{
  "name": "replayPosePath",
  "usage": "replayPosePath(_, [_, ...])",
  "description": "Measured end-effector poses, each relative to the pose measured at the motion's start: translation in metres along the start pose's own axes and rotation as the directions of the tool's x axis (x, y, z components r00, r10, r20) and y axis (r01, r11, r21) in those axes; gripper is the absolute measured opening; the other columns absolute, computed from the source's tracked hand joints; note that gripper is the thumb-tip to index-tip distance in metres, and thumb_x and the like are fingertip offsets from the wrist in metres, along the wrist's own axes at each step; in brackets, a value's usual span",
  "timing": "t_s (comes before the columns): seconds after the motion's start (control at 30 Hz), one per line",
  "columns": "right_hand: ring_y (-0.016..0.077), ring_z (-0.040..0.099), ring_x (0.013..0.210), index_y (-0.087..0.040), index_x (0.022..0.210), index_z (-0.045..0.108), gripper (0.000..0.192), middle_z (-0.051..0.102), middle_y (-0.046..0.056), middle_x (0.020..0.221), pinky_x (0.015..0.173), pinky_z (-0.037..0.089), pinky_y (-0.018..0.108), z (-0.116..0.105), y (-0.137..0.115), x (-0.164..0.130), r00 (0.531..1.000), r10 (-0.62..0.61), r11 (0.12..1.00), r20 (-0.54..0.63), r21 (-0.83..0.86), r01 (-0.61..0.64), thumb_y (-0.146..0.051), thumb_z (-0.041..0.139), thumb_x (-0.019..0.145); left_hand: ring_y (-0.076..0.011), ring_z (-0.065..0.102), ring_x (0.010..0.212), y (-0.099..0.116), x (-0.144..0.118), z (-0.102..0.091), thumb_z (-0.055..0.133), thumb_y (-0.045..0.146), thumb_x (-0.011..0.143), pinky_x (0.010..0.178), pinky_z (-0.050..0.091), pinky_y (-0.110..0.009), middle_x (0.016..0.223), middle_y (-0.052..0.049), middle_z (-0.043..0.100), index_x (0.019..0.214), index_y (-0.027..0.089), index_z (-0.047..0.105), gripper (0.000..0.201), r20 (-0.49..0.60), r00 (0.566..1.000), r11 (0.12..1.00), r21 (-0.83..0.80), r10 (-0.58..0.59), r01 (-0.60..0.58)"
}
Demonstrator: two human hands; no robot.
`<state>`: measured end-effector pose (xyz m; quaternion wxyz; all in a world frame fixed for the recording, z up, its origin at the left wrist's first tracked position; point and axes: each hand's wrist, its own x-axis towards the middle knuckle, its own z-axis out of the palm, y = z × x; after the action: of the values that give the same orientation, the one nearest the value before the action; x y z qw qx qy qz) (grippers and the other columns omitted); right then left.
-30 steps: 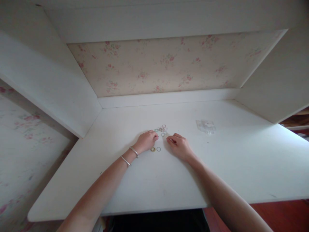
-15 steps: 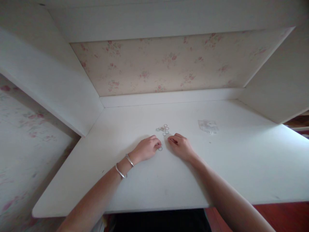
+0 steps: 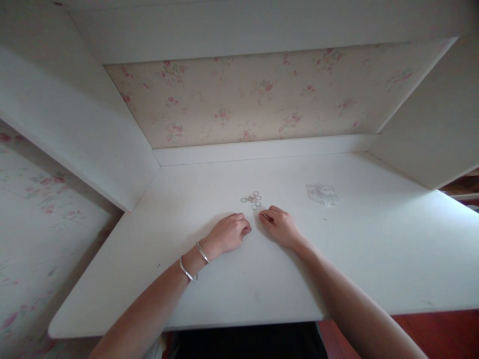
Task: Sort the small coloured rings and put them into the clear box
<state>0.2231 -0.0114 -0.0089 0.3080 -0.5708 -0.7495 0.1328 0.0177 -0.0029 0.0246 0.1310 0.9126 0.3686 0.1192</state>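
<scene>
At far left, papery wallpaper (image 3: 37, 209) with faded pink flowers shows below a smooth white panel (image 3: 75, 109). The white surface (image 3: 209, 294) begins beside it, flat and smooth, with a rounded near-left corner and a few small dark marks.

Two shiny, metal-looking bracelets (image 3: 202, 253), slim open bands, circle the left wrist. The left hand (image 3: 232, 233) rests low over the surface, its grip together at thumb and fingers; a tiny dark speck shows at the tips, too small to identify.

Just beyond and between the hands lies a cluster of thin, round rings (image 3: 252, 199), pale greenish, brown and pinkish. Four can be told apart at its right end; those on the left overlap too closely to count. They look flat on the surface; being round, no single ring points anywhere, but the cluster's long axis runs roughly left to right.

The right hand (image 3: 277, 227) sits just beside them, fingers curled, its grip together; whether anything is inside cannot be told.

Farther right, well apart, lies one clear, crinkled plastic bag (image 3: 322, 194), its long axis left to right, slanting nearer at the right end. At lower right shows a red floor (image 3: 441, 331).
</scene>
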Motion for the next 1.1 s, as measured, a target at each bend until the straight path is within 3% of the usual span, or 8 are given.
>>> replayPosePath(0.13, [0.0120,0.057,0.072,-0.023,0.091,0.068,0.023,0.063,0.002,0.086,0.068,0.037,0.024,0.001,0.001,0.002,1.000,0.001,0.997,0.009,-0.077,0.000,-0.026,0.045,0.089,-0.0168,0.057,0.082,0.001,0.001,-0.003,0.050,0.019,0.087,0.077,0.044,-0.027,0.080,-0.004,0.061,0.082,0.018,0.068,0.018,-0.011,1.000,0.998,-0.061,-0.021,0.020])
replayPosePath(0.23, [0.0137,0.058,0.077,-0.025,0.103,0.065,0.024,0.064,0.002,0.091,0.074,0.036,0.027,0.001,-0.002,0.005,0.999,0.029,0.985,0.017,-0.169,-0.026,-0.027,0.046,0.089,-0.0156,0.058,0.082,-0.003,0.003,-0.010,0.050,0.022,0.087,0.078,0.044,-0.026,0.085,-0.004,0.063,0.085,0.018,0.067,0.017,-0.088,0.993,0.985,-0.161,-0.082,0.067])
replayPosePath(0.33, [0.0158,0.059,0.082,-0.029,0.116,0.060,0.030,0.064,0.003,0.095,0.078,0.034,0.031,0.002,-0.007,0.007,0.999,0.036,0.968,0.033,-0.251,-0.027,-0.029,0.045,0.090,-0.0148,0.058,0.082,-0.012,0.003,-0.017,0.050,0.024,0.087,0.078,0.045,-0.025,0.088,-0.004,0.064,0.086,0.018,0.066,0.017,-0.186,0.969,0.963,-0.246,-0.162,0.114])
replayPosePath(0.43, [0.0168,0.059,0.086,-0.031,0.116,0.060,0.030,0.063,0.002,0.095,0.079,0.032,0.032,0.002,-0.011,0.010,0.998,0.027,0.960,0.065,-0.280,-0.008,-0.030,0.043,0.091,-0.0146,0.059,0.080,-0.027,0.000,-0.021,0.051,0.026,0.086,0.076,0.045,-0.026,0.087,-0.004,0.065,0.087,0.017,0.066,0.017,-0.234,0.941,0.940,-0.294,-0.244,0.171])
replayPosePath(0.63, [0.0143,0.057,0.084,-0.027,0.095,0.066,0.022,0.061,0.002,0.094,0.079,0.032,0.030,0.001,-0.005,0.012,0.991,0.047,0.978,0.123,-0.206,-0.020,-0.032,0.044,0.091,-0.0153,0.061,0.082,-0.056,-0.012,-0.013,0.051,0.027,0.084,0.078,0.047,-0.026,0.090,-0.004,0.067,0.086,0.017,0.066,0.018,-0.214,0.905,0.892,-0.357,-0.368,0.278])
replayPosePath(0.83, [0.0145,0.056,0.083,-0.022,0.089,0.064,0.025,0.059,0.003,0.092,0.077,0.032,0.030,0.003,-0.005,0.009,0.985,0.053,0.969,0.164,-0.246,-0.011,-0.027,0.039,0.094,-0.0152,0.061,0.079,-0.067,-0.012,0.001,0.053,0.031,0.082,0.073,0.046,-0.025,0.087,-0.003,0.068,0.087,0.018,0.067,0.020,-0.159,0.887,0.853,-0.387,-0.434,0.349])
replayPosePath(1.1, [0.0137,0.055,0.085,-0.021,0.094,0.061,0.023,0.058,0.004,0.092,0.080,0.035,0.028,0.002,-0.017,-0.004,0.979,-0.134,0.982,0.155,-0.111,0.152,-0.025,0.038,0.095,-0.0151,0.060,0.080,-0.066,-0.013,0.003,0.053,0.033,0.081,0.070,0.045,-0.024,0.089,-0.002,0.068,0.089,0.019,0.068,0.022,-0.136,0.892,0.853,-0.384,-0.431,0.354])
